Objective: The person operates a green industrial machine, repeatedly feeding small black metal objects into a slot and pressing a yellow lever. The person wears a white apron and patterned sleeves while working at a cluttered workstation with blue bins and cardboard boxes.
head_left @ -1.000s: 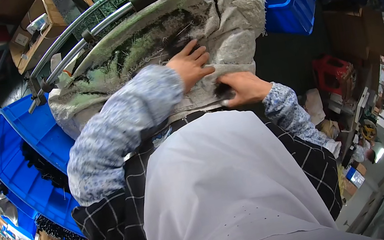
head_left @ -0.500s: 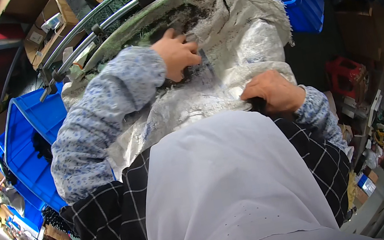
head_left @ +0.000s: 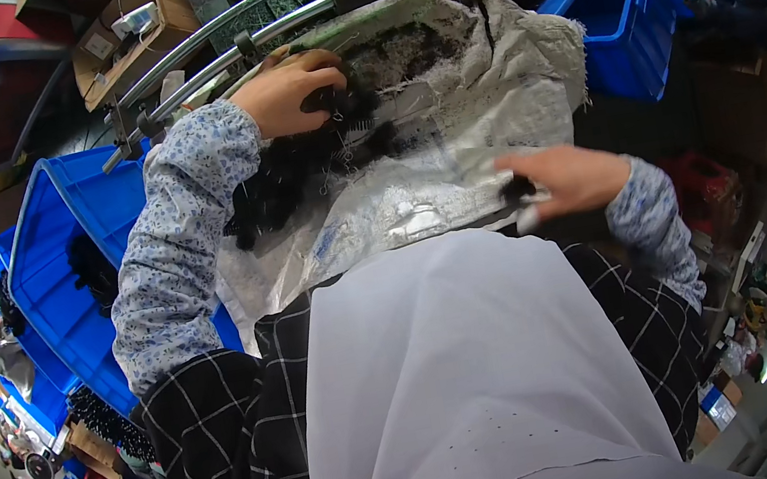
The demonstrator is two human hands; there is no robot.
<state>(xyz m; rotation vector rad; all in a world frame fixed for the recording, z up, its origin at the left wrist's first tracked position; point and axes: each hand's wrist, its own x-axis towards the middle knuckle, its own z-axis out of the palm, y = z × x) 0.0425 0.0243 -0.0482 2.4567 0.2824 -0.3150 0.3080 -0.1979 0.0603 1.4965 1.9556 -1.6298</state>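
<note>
The pale grey head covering (head_left: 469,387) and the black checked garment (head_left: 226,449) hide the lower edge of the white woven plastic sack (head_left: 451,157) and whatever it lies on. The left hand's (head_left: 292,87) fingertips are buried in the black bristly bundle (head_left: 310,165), whose make-up is too blurred to tell. The right hand (head_left: 566,178) pinches a small dark scrap, too small to identify.

Blue crates (head_left: 71,251), white woven sack (head_left: 484,111), black-and-white checked garment (head_left: 224,439).

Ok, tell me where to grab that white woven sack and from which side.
Probably the near edge of the white woven sack, from the person's side: it drapes loose and flat there beside the right hand. The far end lies under the metal bars.
</note>
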